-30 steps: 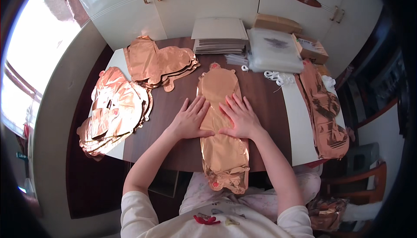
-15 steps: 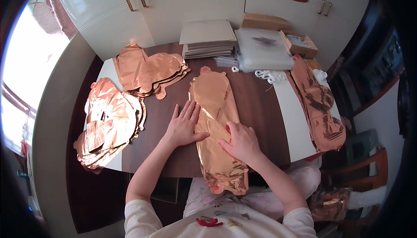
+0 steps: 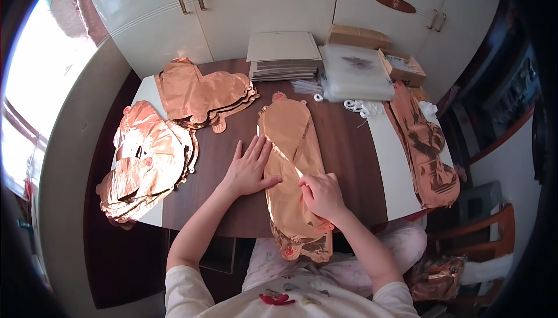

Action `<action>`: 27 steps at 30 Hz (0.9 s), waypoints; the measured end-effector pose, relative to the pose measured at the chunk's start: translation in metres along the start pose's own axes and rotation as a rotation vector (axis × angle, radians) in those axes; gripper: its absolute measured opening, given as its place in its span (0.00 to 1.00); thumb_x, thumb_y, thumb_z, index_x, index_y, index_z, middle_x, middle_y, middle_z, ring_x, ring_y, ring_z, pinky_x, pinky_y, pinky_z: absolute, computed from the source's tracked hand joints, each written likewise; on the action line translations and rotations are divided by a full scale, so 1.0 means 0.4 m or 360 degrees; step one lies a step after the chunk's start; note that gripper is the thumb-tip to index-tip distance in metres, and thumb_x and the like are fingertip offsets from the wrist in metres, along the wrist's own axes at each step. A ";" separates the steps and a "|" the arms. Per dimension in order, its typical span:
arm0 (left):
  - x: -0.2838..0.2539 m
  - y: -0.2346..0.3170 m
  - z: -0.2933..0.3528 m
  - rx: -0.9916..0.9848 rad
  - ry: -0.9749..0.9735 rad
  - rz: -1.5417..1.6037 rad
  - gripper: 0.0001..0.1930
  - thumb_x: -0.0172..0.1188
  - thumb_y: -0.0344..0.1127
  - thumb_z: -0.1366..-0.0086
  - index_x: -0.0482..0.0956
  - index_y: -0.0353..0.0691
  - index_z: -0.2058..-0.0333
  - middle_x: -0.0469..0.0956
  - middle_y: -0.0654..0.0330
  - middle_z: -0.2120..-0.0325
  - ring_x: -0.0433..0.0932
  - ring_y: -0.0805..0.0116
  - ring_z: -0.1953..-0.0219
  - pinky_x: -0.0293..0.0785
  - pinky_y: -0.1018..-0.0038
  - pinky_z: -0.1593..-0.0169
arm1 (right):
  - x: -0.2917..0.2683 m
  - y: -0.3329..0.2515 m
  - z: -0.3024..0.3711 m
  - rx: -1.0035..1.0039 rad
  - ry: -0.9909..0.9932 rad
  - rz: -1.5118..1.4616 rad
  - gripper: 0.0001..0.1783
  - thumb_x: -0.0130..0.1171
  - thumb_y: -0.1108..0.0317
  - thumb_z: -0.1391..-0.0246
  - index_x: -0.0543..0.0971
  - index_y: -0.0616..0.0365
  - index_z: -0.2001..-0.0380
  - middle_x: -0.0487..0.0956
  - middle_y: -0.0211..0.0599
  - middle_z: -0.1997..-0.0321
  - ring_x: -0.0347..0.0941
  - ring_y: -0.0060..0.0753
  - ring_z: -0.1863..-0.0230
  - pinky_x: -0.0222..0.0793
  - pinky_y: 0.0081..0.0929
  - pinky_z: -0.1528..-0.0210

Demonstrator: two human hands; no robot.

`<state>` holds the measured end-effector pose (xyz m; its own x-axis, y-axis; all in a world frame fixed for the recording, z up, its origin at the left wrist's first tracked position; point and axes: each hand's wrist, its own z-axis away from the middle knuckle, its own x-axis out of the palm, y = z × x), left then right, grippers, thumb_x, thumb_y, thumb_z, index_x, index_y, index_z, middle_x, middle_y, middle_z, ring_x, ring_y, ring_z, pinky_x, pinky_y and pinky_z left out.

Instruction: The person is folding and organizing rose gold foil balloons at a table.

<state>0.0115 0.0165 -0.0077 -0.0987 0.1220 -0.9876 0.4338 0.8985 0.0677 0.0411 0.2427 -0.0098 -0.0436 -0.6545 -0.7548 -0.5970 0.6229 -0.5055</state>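
Note:
A flat, folded copper-coloured foil balloon point(image 3: 286, 125) lies lengthwise in front of me, its near end hanging over the table's edge above my lap. My left hand point(image 3: 248, 171) rests flat along its left side, fingers stretched out and thumb on the foil. On the right, my right hand point(image 3: 321, 195) is closed, thumb and fingers pinching the balloon's foil near the middle. A fold runs diagonally across the foil toward that pinch. Small red marks show at both ends of the balloon.
Stacked foil balloons point(image 3: 200, 91) and a shiny pile point(image 3: 148, 161) lie left; more folded balloons point(image 3: 415, 144) lie right. At the back stand grey cards point(image 3: 283, 48), clear plastic bags point(image 3: 356, 74), an open box point(image 3: 404, 68) and white ribbon point(image 3: 363, 108). A wooden chair point(image 3: 503, 231) stands right.
My right hand has gone from loosely bent fingers on the foil to a tighter pinch, shifting slightly down. The left hand stays flat in place. The view has tilted a little.

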 end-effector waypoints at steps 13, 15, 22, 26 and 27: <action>0.000 -0.006 -0.006 0.0018 -0.0089 -0.0056 0.49 0.44 0.70 0.48 0.49 0.34 0.40 0.50 0.48 0.39 0.47 0.55 0.36 0.41 0.46 0.39 | -0.001 0.001 0.005 -0.0093 0.0061 0.0015 0.03 0.53 0.72 0.63 0.70 0.50 0.82 0.71 0.26 0.86 0.67 0.31 0.77 0.57 0.32 0.68; -0.003 -0.008 -0.011 0.0014 -0.0097 -0.0052 0.49 0.44 0.70 0.48 0.49 0.34 0.40 0.50 0.48 0.39 0.47 0.56 0.36 0.41 0.46 0.39 | 0.000 0.003 0.008 -0.0100 0.0066 0.0022 0.04 0.53 0.72 0.63 0.70 0.50 0.82 0.70 0.26 0.86 0.67 0.31 0.77 0.57 0.31 0.67; -0.015 -0.047 -0.048 -0.0051 -0.0189 -0.0028 0.55 0.48 0.75 0.56 0.49 0.36 0.39 0.49 0.53 0.38 0.44 0.58 0.35 0.40 0.49 0.38 | 0.003 0.003 0.009 -0.0124 0.0042 0.0047 0.05 0.54 0.72 0.63 0.69 0.49 0.82 0.70 0.25 0.85 0.67 0.30 0.76 0.56 0.31 0.66; -0.023 -0.083 -0.077 -0.0058 -0.0250 -0.0020 0.58 0.50 0.76 0.60 0.48 0.37 0.39 0.47 0.54 0.38 0.42 0.58 0.35 0.39 0.50 0.37 | 0.001 0.000 0.012 -0.0135 0.0030 0.0051 0.05 0.53 0.73 0.63 0.69 0.49 0.83 0.70 0.25 0.85 0.67 0.30 0.76 0.56 0.31 0.65; -0.024 -0.091 -0.082 -0.0051 -0.0264 -0.0007 0.59 0.51 0.76 0.61 0.47 0.37 0.39 0.46 0.55 0.37 0.42 0.58 0.35 0.39 0.50 0.37 | 0.000 0.001 0.012 -0.0133 0.0028 0.0052 0.05 0.53 0.73 0.63 0.69 0.49 0.83 0.70 0.25 0.85 0.67 0.30 0.76 0.56 0.31 0.65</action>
<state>-0.0327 -0.0035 0.0040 0.0495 0.0491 -0.9976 0.4048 0.9121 0.0650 0.0448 0.2449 -0.0119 -0.0777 -0.6423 -0.7625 -0.6598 0.6065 -0.4437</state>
